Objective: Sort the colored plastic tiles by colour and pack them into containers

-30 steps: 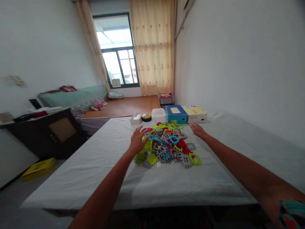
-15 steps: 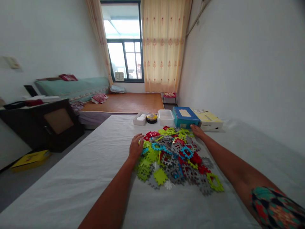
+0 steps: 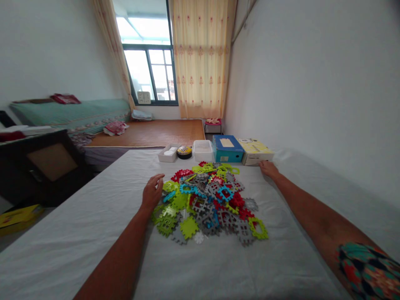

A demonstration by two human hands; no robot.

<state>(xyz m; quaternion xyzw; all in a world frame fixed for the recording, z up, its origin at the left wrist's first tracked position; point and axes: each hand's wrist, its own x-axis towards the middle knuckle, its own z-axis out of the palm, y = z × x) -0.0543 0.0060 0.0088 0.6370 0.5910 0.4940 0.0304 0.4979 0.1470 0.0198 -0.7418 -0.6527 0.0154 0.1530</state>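
A heap of flat interlocking plastic tiles, green, grey, red and blue, lies on a white-covered table. My left hand rests at the heap's left edge, fingers stretched out flat and touching the green tiles. My right hand lies on the cloth at the heap's far right corner, just in front of a yellow-and-white box. Its fingers lie flat and it holds nothing.
Along the table's far edge stand a white tray, a round black tin, a clear plastic tub and a blue box. A white wall runs along the right. A dark cabinet and a bed are at left.
My left hand has slid left from on top of the heap to its left edge. My right hand has moved outward to the right, toward the yellow box. The heap has spread wider.
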